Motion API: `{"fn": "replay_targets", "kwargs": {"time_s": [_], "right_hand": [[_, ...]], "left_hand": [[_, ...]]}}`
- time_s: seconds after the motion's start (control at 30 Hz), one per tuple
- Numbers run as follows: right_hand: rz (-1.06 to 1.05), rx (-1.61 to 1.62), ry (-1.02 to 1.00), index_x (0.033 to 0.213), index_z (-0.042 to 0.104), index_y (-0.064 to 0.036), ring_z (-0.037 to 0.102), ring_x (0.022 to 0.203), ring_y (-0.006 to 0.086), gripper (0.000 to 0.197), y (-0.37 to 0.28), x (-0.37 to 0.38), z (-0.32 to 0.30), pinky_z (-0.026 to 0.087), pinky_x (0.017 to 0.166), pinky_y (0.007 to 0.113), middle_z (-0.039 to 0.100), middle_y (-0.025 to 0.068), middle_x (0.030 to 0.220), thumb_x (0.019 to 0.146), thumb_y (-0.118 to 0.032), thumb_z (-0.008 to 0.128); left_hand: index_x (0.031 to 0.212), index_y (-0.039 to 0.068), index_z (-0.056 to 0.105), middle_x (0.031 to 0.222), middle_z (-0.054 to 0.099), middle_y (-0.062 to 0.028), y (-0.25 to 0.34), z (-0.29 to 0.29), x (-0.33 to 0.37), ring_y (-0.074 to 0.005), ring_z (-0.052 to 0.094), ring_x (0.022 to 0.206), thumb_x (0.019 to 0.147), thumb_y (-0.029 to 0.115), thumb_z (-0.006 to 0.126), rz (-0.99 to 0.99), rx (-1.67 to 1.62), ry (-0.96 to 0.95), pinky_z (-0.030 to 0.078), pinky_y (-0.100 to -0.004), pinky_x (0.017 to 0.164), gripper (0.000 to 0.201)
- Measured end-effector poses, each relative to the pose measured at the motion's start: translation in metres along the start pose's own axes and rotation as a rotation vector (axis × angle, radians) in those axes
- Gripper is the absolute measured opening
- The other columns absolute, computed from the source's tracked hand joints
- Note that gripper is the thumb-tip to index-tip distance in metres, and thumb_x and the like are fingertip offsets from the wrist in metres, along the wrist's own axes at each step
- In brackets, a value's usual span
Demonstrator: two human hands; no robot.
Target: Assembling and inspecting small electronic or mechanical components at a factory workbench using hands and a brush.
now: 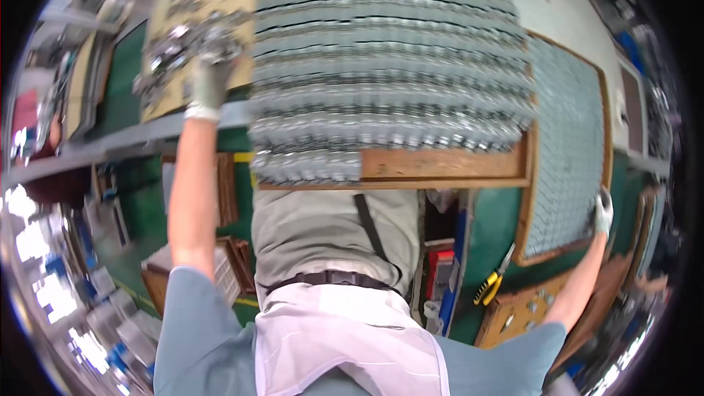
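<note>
My left hand [210,86], in a pale glove, reaches into a heap of small shiny metal parts [176,48] on a light board at the far left. Motion blurs its fingers, so their closing cannot be made out. To the far right, my right hand [603,213], also gloved, has its fingers curled at the right rim of a wooden-framed tray [522,238] filled with a grey grid of small pieces. In front of me lies a wooden tray [447,165] with several rows of silvery metal parts [389,66]. Its nearest row is filled on the left, with bare wood on the right.
Yellow-handled pliers [490,286] lie below the right tray, near a wooden board [524,315] with small metal pieces on it. Stacked wooden trays [226,191] stand below on the left. A grey metal rail [125,139] runs along the left side. Red boxes [440,275] show beside my legs.
</note>
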State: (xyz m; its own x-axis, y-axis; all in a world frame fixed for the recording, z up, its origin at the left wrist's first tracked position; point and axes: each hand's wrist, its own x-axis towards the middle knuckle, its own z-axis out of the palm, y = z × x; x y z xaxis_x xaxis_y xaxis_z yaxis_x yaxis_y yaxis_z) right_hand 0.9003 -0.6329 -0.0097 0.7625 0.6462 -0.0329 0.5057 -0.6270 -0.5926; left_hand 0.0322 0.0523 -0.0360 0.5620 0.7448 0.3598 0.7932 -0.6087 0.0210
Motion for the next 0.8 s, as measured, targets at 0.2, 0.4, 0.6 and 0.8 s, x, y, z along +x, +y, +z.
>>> {"fn": "replay_targets", "kwargs": {"time_s": [0.2, 0.4, 0.6, 0.8], "right_hand": [[0.135, 0.107, 0.122, 0.124, 0.066, 0.0006, 0.066, 0.105, 0.0204, 0.035, -0.01, 0.012, 0.017, 0.052, 0.092, 0.031, 0.069, 0.01, 0.12, 0.098, -0.023, 0.065], [0.123, 0.532, 0.179, 0.128, 0.063, -0.0001, 0.06, 0.085, 0.0098, 0.043, -0.188, -0.009, 0.081, 0.049, 0.074, 0.023, 0.068, 0.0026, 0.105, 0.094, -0.024, 0.072], [-0.154, 0.404, -0.154, 0.115, 0.067, -0.0009, 0.059, 0.094, 0.0117, 0.038, -0.453, -0.127, 0.183, 0.047, 0.084, 0.026, 0.065, 0.0025, 0.105, 0.082, -0.015, 0.075], [0.018, 1.122, -0.715, 0.125, 0.064, -0.0002, 0.067, 0.086, 0.0147, 0.061, -0.563, -0.201, 0.287, 0.055, 0.072, 0.025, 0.068, 0.0087, 0.108, 0.074, -0.023, 0.089]], "left_hand": [[0.127, -0.012, 0.052, 0.114, 0.067, -0.0177, 0.046, -0.043, 0.001, -0.023, 0.068, 0.102, 0.092, 0.006, 0.056, -0.621, -1.509, 0.09, 0.055, -0.0318, 0.091, 0.039], [0.123, -0.013, 0.055, 0.106, 0.069, -0.016, 0.106, -0.174, -0.016, -0.0209, 0.07, 0.092, 0.089, 0.002, 0.062, -0.429, -1.352, -0.009, 0.059, -0.0301, 0.079, 0.038], [0.119, -0.008, 0.062, 0.09, 0.066, -0.0047, 0.195, -0.169, -0.047, -0.0102, 0.062, 0.084, 0.078, 0.001, 0.071, -0.242, -1.575, -0.387, 0.056, -0.0265, 0.077, 0.043], [0.128, -0.012, 0.056, 0.107, 0.067, -0.0092, 0.227, -0.164, -0.051, -0.0119, 0.061, 0.095, 0.075, 0.001, 0.08, -0.207, -1.434, -0.681, 0.054, -0.0291, 0.085, 0.059]]}}
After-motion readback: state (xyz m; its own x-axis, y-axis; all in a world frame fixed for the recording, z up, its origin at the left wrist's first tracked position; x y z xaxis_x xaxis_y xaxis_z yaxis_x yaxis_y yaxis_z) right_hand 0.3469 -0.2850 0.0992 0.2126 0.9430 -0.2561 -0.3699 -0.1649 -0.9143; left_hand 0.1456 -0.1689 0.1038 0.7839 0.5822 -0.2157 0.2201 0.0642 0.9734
